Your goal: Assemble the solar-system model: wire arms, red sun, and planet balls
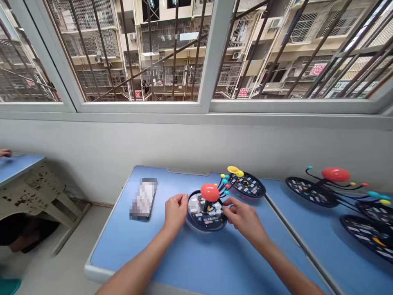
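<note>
A toy solar-system model stands on the blue table (184, 262): a round dark base (206, 215) with a red-orange ball (210, 191) on top and thin black arms ending in small coloured balls (225, 181). My left hand (176, 210) curls its fingers against the base's left rim. On the base's right side, my right hand (242, 217) pinches at the foot of the black arms. Just behind lies a second dark printed disc (248, 184) with a yellow ringed ball (233, 170) at its far edge.
A phone (144, 198) lies flat to the left of the model. On the adjoining blue table at right stands another assembled model with a red ball (335, 174) and dark discs (368, 233). Another person's fingers (4, 153) rest on a far-left table. A barred window runs above.
</note>
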Tool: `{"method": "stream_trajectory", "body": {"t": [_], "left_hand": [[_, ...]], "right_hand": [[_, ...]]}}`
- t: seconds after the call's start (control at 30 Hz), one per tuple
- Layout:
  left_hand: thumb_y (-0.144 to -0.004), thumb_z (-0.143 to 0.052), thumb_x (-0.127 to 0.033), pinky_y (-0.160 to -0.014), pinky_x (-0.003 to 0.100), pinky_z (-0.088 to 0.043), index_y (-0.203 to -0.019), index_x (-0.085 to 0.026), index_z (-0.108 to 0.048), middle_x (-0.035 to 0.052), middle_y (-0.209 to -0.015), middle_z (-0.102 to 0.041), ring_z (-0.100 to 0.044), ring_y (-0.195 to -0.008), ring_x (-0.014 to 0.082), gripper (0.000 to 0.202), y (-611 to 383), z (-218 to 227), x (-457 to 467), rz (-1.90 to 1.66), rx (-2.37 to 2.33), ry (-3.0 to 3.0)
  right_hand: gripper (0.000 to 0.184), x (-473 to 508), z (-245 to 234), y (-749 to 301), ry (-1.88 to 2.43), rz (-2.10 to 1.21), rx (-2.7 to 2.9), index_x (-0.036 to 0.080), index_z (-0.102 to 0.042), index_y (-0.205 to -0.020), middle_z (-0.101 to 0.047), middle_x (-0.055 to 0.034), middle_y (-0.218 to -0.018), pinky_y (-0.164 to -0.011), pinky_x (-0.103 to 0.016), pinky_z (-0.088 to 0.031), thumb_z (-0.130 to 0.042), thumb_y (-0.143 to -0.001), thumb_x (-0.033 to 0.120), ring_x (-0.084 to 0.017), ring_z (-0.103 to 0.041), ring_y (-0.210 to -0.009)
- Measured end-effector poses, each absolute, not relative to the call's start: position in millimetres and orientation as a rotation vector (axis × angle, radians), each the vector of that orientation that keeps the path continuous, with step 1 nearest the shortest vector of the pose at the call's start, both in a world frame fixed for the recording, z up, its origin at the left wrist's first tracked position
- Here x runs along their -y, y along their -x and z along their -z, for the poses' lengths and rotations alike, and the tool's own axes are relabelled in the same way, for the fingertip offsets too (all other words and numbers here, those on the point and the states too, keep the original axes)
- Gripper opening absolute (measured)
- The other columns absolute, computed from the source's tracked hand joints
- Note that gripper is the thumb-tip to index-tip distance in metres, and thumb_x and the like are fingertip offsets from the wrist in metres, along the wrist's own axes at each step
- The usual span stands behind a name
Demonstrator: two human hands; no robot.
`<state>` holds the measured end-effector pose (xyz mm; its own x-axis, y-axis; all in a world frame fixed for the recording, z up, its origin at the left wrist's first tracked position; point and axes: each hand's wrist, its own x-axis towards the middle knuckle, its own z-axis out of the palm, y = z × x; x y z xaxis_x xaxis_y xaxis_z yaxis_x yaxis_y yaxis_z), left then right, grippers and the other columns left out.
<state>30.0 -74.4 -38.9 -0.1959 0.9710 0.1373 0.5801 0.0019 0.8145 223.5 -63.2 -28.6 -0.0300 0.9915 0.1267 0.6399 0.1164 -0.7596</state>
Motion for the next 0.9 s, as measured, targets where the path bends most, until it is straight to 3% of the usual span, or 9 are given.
{"method": "stream_trajectory", "body": {"t": [0.13, 0.2, 0.67, 0.9], "left_hand": [[-0.077, -0.050, -0.027, -0.061, 0.021, -0.040, -0.081, -0.014, -0.068, 0.0005, -0.066, -0.057, -0.052, -0.061, 0.0119, 0.022, -31.7, 42.1, 73.0, -1.137, -1.811, -1.484], [-0.073, -0.055, -0.024, -0.064, 0.022, -0.043, -0.091, -0.013, -0.067, 0.0019, -0.071, -0.058, -0.053, -0.061, 0.0114, 0.023, -32.0, 44.7, 71.6, -1.124, -1.840, -1.442], [-0.073, -0.050, -0.015, -0.060, 0.023, -0.046, -0.090, -0.014, -0.067, 0.0002, -0.062, -0.061, -0.056, -0.060, 0.0122, 0.024, -27.4, 62.1, 59.4, -1.058, -1.811, -1.310], [-0.080, -0.037, -0.011, -0.078, 0.026, -0.044, -0.113, -0.016, -0.057, 0.0065, -0.086, -0.059, -0.056, -0.082, 0.0154, 0.038, -35.8, 58.3, 66.4, -0.942, -1.940, -1.580]], "right_hand": [[0.015, 59.2, 40.0, -220.1, 1.576, -0.665, 1.773, 0.021, -0.050, -0.064, -0.045, 0.0069, -0.036, -0.042, -0.024, -0.035, -0.045, -0.067, 0.034, -0.012, -0.044, -0.036], [0.015, 57.1, 42.8, -219.3, 1.575, -0.666, 1.782, 0.021, -0.050, -0.064, -0.046, 0.0067, -0.036, -0.042, -0.024, -0.035, -0.044, -0.067, 0.035, -0.013, -0.044, -0.036], [0.020, 42.0, 51.2, -211.2, 1.562, -0.529, 1.878, 0.022, -0.050, -0.064, -0.039, 0.0068, -0.040, -0.045, -0.024, -0.030, -0.042, -0.070, 0.039, -0.012, -0.040, -0.039], [0.016, 43.4, 62.8, -209.1, 1.616, -0.413, 1.892, 0.023, -0.046, -0.067, -0.040, 0.0059, -0.044, -0.046, -0.024, -0.030, -0.037, -0.074, 0.034, -0.013, -0.039, -0.041]]}}
